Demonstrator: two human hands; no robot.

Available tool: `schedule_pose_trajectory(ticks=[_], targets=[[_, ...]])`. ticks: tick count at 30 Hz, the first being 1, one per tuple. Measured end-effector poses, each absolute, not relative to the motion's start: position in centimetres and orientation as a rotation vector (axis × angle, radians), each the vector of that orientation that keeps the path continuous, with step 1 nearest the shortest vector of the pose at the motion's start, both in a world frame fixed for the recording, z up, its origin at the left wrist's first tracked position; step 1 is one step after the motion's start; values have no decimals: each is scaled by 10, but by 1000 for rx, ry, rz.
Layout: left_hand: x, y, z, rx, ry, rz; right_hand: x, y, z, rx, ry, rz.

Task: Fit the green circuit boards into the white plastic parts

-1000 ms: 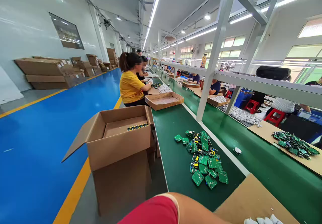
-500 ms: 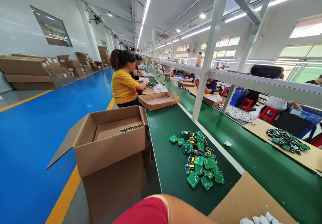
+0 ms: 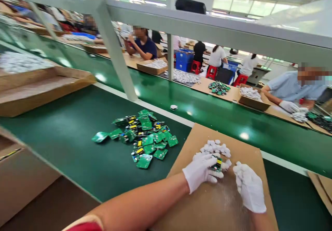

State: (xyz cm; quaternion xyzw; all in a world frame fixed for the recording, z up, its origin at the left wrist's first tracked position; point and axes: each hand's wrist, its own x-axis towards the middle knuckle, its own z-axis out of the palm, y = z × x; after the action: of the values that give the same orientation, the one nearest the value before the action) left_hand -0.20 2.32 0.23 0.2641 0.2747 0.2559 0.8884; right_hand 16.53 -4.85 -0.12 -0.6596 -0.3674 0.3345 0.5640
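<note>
My left hand point(image 3: 198, 172), in a white glove, grips a green circuit board point(image 3: 216, 164) whose yellow and black components face up. To its right, my gloved right hand point(image 3: 249, 188) is closed with curled fingers; whether something small sits in them I cannot make out. Both hands are above a brown cardboard sheet point(image 3: 223, 206). Just beyond the left hand lies a heap of small white pieces point(image 3: 214, 147), partly hidden by the glove. Left of the sheet, a loose pile of green circuit boards point(image 3: 149, 139) rests on the dark green bench point(image 3: 67, 134).
A shallow cardboard tray point(image 3: 46, 92) with white pieces stands at left, above an open carton point(image 3: 23, 182). A metal post point(image 3: 111, 47) rises behind the boards. One white piece point(image 3: 173, 107) lies on the green conveyor point(image 3: 212, 115). Across it, a gloved co-worker point(image 3: 290, 85) handles parts.
The view has swung right and down to the cardboard sheet. Both my gloved hands are now visible, the left with a circuit board; before, only an upper arm and red sleeve showed.
</note>
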Motion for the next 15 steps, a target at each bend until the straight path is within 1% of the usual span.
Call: schedule_pose_trajectory(ticks=[4, 10, 13, 15], targets=[[-5, 19, 11, 501, 572, 518, 161, -44, 5, -1476, -979, 745], [-6, 17, 8, 454, 530, 531, 160, -50, 0, -1520, -927, 864], [-4, 20, 5, 517, 555, 545, 159, -50, 0, -1554, -988, 788], [-4, 22, 3, 578, 580, 573, 159, -49, 2, -1488, -1151, 671]])
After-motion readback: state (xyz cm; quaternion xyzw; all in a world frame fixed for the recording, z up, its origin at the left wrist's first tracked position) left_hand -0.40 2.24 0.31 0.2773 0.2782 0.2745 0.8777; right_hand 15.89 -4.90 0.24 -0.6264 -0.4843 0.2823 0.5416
